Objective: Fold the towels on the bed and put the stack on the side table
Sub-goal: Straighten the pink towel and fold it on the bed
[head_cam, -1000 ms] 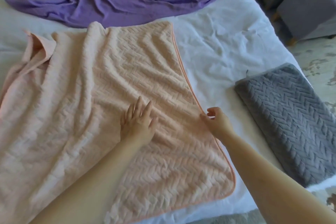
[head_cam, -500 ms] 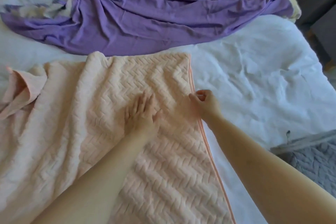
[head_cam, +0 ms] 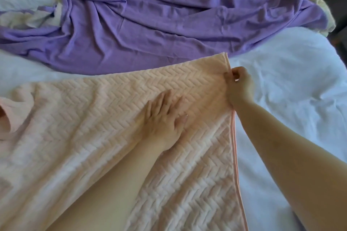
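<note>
step in hand, as judged: squaring up the towel [head_cam: 93, 137] ahead of a fold. lying spread across the bed [head_cam: 291, 90], near side running out of frame, left end bunching and curling up at the frame edge, far edge touching the purple sheet [head_cam: 169, 15].

pressing down with the left hand [head_cam: 163, 116], fingers straight and slightly spread, palm flat on the cloth a little in from the trimmed right edge. pinching that trim with the right hand [head_cam: 239, 86], thumb and fingertips closing on it just short of the far right corner.

calling next, probably, for holding the pinch and anchoring with the flat hand. then tugging the corner true, flattening the curled left end and carrying the edge across. risking a skewed fold otherwise. seeing no side table; stacking not yet begun.

differing from a second ago: sliding the right hand up the trim from nearer the middle toward the far corner. keeping the left hand planted on much the same patch. no longer catching the grey towel at the right, with the view tilting up toward the sheet.
</note>
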A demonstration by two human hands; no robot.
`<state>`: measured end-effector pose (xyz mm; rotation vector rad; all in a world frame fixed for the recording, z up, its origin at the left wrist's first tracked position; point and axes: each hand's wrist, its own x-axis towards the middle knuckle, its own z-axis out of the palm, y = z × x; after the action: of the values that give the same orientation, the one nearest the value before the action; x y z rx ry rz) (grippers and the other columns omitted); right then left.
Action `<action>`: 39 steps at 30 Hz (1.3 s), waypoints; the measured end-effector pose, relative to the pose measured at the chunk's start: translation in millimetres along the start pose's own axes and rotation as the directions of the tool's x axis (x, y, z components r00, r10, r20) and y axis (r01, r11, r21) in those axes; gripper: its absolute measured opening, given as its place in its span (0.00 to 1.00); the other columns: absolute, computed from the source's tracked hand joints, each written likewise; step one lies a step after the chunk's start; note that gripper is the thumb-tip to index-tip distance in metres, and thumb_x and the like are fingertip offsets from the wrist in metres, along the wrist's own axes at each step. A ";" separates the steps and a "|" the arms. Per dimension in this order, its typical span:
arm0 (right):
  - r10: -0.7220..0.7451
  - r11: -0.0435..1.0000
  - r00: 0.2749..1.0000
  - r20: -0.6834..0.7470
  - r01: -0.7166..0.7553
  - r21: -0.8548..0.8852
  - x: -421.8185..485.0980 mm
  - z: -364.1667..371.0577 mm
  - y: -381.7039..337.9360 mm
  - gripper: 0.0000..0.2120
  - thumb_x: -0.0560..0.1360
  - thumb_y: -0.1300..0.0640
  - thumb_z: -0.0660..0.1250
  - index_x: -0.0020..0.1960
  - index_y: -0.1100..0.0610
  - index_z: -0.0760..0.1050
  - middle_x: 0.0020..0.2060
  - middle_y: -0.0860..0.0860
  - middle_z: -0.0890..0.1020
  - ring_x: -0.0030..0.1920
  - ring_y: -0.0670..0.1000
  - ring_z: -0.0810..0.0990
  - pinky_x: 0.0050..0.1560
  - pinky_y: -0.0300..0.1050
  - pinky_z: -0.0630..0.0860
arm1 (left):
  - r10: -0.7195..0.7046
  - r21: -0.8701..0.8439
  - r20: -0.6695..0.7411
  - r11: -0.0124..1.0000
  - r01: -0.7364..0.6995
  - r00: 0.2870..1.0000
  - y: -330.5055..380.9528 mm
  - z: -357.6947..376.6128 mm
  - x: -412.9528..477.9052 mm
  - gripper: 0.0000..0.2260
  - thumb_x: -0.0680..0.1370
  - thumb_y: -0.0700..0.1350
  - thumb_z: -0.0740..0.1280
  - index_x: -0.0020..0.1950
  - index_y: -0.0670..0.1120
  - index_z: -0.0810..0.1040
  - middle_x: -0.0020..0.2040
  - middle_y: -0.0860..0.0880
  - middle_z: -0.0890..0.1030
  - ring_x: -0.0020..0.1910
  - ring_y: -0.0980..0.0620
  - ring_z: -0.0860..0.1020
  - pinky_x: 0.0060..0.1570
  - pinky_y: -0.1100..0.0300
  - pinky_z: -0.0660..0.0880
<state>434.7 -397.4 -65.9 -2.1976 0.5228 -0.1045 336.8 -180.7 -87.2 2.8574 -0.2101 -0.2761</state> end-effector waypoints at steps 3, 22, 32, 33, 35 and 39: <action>0.071 0.996 0.997 0.039 -0.069 -0.050 -5.9 11.6 8.8 0.13 0.79 0.54 0.62 0.60 0.58 0.73 0.54 0.51 0.75 0.54 0.55 0.75 0.46 0.36 0.63 | 0.003 0.012 0.077 1.000 -0.004 0.997 -2.3 7.9 2.9 0.29 0.75 0.67 0.36 0.75 0.64 0.39 0.78 0.54 0.38 0.76 0.54 0.35 0.72 0.50 0.33; -0.423 0.768 0.628 0.654 0.631 -0.109 -180.5 164.1 -132.9 0.24 0.78 0.53 0.62 0.72 0.55 0.64 0.73 0.50 0.64 0.73 0.54 0.57 0.72 0.47 0.57 | -0.714 -0.145 -0.341 0.683 0.716 0.611 -251.2 -128.3 -143.1 0.23 0.69 0.52 0.74 0.59 0.42 0.75 0.64 0.38 0.72 0.64 0.36 0.67 0.64 0.46 0.63; -0.425 0.792 0.656 0.624 0.604 -0.095 -228.7 242.5 -189.8 0.21 0.77 0.52 0.64 0.69 0.51 0.69 0.68 0.48 0.70 0.66 0.55 0.66 0.61 0.42 0.63 | -0.639 -0.320 -0.135 0.751 0.577 0.757 -331.7 -144.5 -108.1 0.11 0.76 0.59 0.62 0.49 0.55 0.79 0.50 0.51 0.80 0.54 0.44 0.76 0.53 0.54 0.70; -0.429 0.781 0.649 0.628 0.616 -0.103 -232.0 247.9 -196.4 0.21 0.77 0.52 0.64 0.69 0.51 0.69 0.68 0.48 0.70 0.66 0.56 0.67 0.63 0.44 0.64 | -0.640 -0.439 -0.158 0.728 0.527 0.752 -340.0 -149.2 -106.5 0.09 0.77 0.54 0.62 0.42 0.52 0.76 0.42 0.51 0.79 0.47 0.45 0.77 0.44 0.56 0.69; -0.458 0.759 0.632 0.625 0.644 -0.096 -237.3 260.5 -211.6 0.23 0.77 0.51 0.64 0.71 0.52 0.68 0.70 0.49 0.69 0.67 0.56 0.67 0.67 0.46 0.62 | -0.690 -0.586 -0.274 0.672 0.452 0.670 -361.7 -162.8 -103.0 0.09 0.79 0.46 0.60 0.38 0.48 0.68 0.37 0.51 0.73 0.40 0.48 0.72 0.37 0.58 0.61; -0.491 0.738 0.594 0.637 0.673 -0.058 -242.7 291.9 -239.4 0.26 0.78 0.47 0.61 0.74 0.50 0.62 0.74 0.46 0.63 0.73 0.51 0.60 0.72 0.47 0.56 | -0.696 -0.598 -0.337 0.678 0.427 0.634 -412.2 -181.3 -100.3 0.07 0.81 0.44 0.57 0.43 0.46 0.68 0.39 0.51 0.71 0.39 0.49 0.69 0.38 0.58 0.61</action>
<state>367.2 45.6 -41.9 -2.4453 -0.6142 0.3269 325.2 274.0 -10.6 2.2824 0.8169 0.3504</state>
